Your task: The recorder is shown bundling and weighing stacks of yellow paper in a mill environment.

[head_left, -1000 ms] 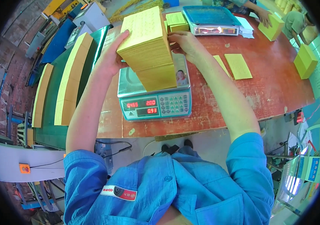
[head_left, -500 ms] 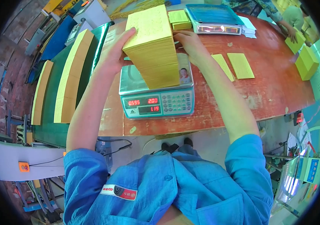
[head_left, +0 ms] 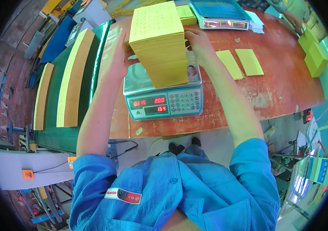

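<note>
A tall stack of yellow paper sheets (head_left: pixel 162 57), with rows of small marks on its top sheet, stands on the metal pan of a teal-edged digital scale (head_left: pixel 164 104). The scale's red display is lit. My left hand (head_left: pixel 118 56) is at the stack's left side, thumb raised and fingers apart, some fingertips near the stack's lower side. At the right side, my right hand (head_left: pixel 200 42) has bent fingers against the stack's edge; part of them is hidden behind it.
Two thin yellow paper piles (head_left: pixel 249 62) lie right of the scale. Behind stand a small yellow stack (head_left: pixel 187 14) and a second scale (head_left: pixel 219 11). A co-worker's arm (head_left: pixel 294 21) reaches to yellow stacks (head_left: pixel 316 59) at far right. Long paper rows (head_left: pixel 71 84) lie on a green belt at left.
My left thumb has come off the stack's top edge and the hand has loosened. The stack sits slightly further right in view, and the scale's readout has risen.
</note>
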`<action>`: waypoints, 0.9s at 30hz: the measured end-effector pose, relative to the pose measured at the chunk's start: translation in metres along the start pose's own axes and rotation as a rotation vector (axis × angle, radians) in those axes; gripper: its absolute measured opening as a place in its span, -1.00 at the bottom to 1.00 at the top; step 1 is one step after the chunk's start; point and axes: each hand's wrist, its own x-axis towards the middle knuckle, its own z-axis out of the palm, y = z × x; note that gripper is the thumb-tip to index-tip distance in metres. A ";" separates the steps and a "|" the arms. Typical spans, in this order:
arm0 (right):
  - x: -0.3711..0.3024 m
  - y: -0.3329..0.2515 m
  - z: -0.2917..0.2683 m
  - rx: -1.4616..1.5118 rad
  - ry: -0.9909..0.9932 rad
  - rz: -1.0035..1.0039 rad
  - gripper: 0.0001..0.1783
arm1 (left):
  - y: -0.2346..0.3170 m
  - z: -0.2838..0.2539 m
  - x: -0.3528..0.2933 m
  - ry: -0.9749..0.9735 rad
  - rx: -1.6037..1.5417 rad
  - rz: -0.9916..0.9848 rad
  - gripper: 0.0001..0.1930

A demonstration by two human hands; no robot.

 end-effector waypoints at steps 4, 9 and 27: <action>-0.005 0.012 0.002 0.097 0.076 -0.006 -0.64 | -0.030 0.004 0.004 0.095 -0.090 0.137 -0.43; -0.009 0.025 0.008 0.263 0.098 0.050 -0.38 | -0.061 -0.003 0.020 0.124 -0.449 0.178 -0.53; 0.027 0.049 0.000 0.344 0.017 -0.102 -0.27 | -0.054 0.031 0.025 0.076 -0.373 0.079 -0.51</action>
